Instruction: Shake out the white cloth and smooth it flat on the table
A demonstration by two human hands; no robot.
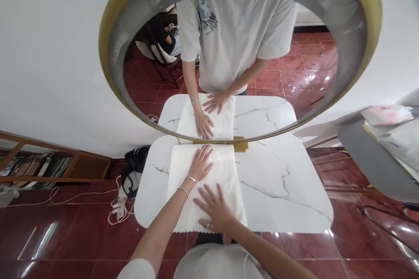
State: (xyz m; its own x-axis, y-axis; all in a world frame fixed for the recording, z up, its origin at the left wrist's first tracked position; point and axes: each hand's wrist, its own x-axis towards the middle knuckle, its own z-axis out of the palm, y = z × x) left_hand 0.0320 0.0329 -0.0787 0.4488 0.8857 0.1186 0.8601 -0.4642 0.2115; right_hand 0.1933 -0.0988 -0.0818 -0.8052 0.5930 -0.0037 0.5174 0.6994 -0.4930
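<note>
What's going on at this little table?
A person has both hands on a white cloth, which lies on the white table. The left hand, with bracelets at its wrist, rests toward the far end of the cloth. The right hand, wearing a ring, lies nearer the person with its fingers spread. Neither hand is gripping anything. A gold-rimmed mirror beyond the cloth reflects both hands.
</note>
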